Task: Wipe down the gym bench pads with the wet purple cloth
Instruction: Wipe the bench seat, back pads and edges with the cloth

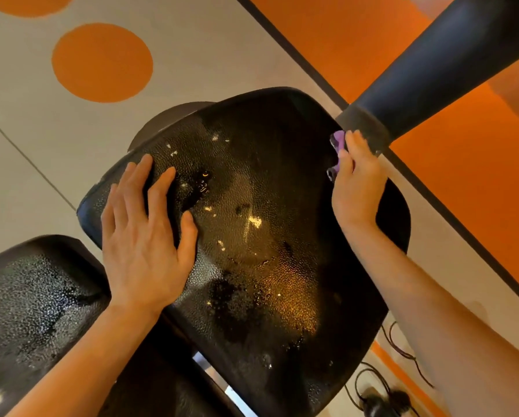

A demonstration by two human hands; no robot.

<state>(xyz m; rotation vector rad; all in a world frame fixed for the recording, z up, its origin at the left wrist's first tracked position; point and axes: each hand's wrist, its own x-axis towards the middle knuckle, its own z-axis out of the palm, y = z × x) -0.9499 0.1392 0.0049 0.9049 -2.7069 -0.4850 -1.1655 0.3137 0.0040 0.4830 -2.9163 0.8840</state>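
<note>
A large black textured bench pad fills the middle of the view, its surface wet and glinting. My left hand lies flat on the pad's left part with fingers spread. My right hand is closed on the purple cloth at the pad's far right edge; only a small bunch of cloth shows beyond the fingers. A second black pad with water droplets sits at the lower left.
A dark padded bar with a grey cuff slants in from the upper right, close to my right hand. The floor is beige with orange circles and an orange zone. Black cables lie on the floor at lower right.
</note>
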